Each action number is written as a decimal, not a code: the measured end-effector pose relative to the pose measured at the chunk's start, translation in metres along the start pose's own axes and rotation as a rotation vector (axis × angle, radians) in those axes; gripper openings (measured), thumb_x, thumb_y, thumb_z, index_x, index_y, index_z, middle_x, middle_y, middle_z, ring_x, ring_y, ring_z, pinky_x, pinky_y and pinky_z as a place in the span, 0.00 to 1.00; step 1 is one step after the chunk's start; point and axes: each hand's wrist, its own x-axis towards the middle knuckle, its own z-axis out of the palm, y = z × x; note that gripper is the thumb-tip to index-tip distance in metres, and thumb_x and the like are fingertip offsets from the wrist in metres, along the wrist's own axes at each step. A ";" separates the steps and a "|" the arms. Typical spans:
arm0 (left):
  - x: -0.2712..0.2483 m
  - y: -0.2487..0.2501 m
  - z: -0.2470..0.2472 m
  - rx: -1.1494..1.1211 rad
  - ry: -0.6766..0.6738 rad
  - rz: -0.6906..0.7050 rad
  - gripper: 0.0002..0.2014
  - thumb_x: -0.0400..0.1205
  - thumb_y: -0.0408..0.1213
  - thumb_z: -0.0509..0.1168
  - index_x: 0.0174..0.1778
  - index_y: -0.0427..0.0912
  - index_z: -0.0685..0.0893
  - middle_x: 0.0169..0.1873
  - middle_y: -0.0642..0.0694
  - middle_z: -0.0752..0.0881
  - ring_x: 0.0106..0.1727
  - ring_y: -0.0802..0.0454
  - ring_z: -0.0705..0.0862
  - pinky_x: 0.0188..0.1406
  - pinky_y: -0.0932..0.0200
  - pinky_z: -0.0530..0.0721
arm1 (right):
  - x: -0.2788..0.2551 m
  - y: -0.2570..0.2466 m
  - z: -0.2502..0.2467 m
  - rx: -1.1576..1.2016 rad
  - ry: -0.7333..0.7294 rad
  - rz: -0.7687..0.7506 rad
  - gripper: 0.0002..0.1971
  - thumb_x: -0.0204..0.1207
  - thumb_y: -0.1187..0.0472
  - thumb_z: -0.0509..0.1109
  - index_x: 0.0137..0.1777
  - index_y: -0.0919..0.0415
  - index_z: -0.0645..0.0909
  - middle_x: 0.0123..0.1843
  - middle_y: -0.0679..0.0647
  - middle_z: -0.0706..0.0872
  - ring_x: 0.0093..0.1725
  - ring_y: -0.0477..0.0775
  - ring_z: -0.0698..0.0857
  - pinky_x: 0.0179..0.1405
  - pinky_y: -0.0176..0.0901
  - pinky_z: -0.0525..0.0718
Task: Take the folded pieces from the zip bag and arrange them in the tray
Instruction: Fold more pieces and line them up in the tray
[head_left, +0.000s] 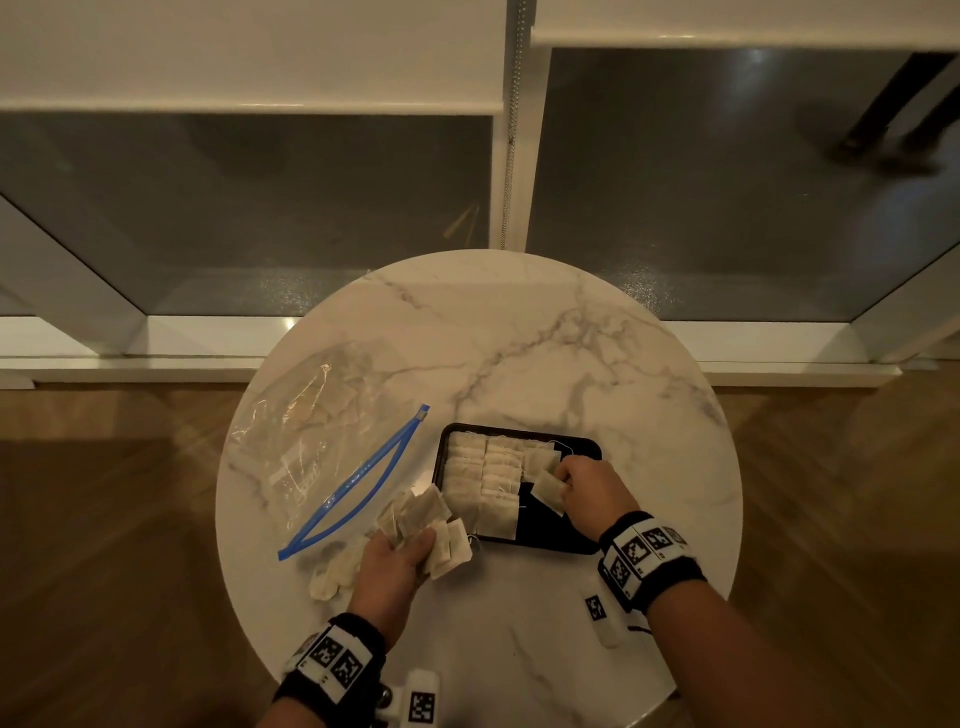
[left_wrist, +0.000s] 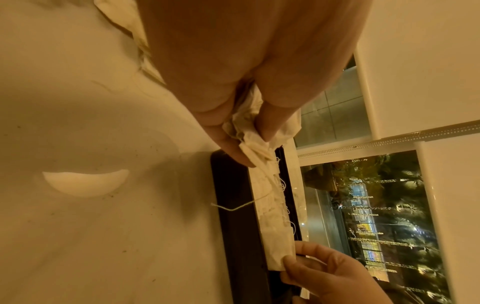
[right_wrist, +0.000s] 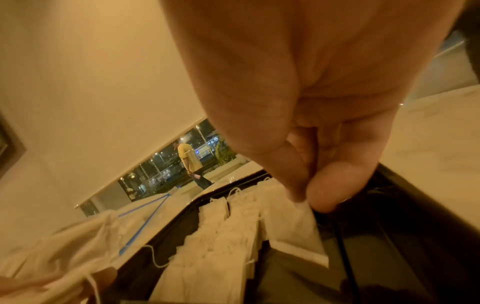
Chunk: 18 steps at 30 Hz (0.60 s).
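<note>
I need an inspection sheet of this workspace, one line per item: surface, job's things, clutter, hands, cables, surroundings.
Surface: round marble table, on a wooden floor.
Job's things: black tray holds two full rows of folded pieces and the start of a third; its near right part is bare. Zip bag lies open left of the tray, some pieces inside.
Clutter: loose pieces on the table by the left hand.
Hands: left hand grips a bunch of pieces; right hand pinches one piece over the tray.
Cables: nothing seen.
Surroundings: large windows with white frames behind the table.
</note>
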 end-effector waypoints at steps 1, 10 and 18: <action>0.000 0.001 0.001 0.006 0.008 0.014 0.14 0.87 0.29 0.63 0.68 0.42 0.83 0.58 0.39 0.91 0.60 0.42 0.90 0.59 0.46 0.86 | 0.001 -0.001 0.000 -0.021 -0.006 -0.014 0.12 0.78 0.70 0.63 0.51 0.56 0.84 0.48 0.54 0.88 0.48 0.56 0.86 0.43 0.41 0.81; 0.001 0.002 -0.003 0.033 0.042 0.056 0.14 0.87 0.28 0.63 0.68 0.41 0.83 0.57 0.39 0.91 0.59 0.42 0.91 0.56 0.49 0.88 | 0.017 -0.004 0.011 -0.045 -0.069 -0.056 0.14 0.76 0.75 0.60 0.37 0.57 0.80 0.37 0.50 0.79 0.41 0.53 0.81 0.37 0.37 0.73; 0.001 0.004 -0.004 0.051 0.053 0.067 0.14 0.87 0.30 0.64 0.67 0.43 0.83 0.56 0.42 0.92 0.58 0.45 0.91 0.62 0.45 0.86 | 0.023 -0.011 0.015 -0.048 0.036 -0.055 0.13 0.72 0.75 0.59 0.43 0.56 0.76 0.44 0.55 0.82 0.42 0.55 0.81 0.38 0.39 0.74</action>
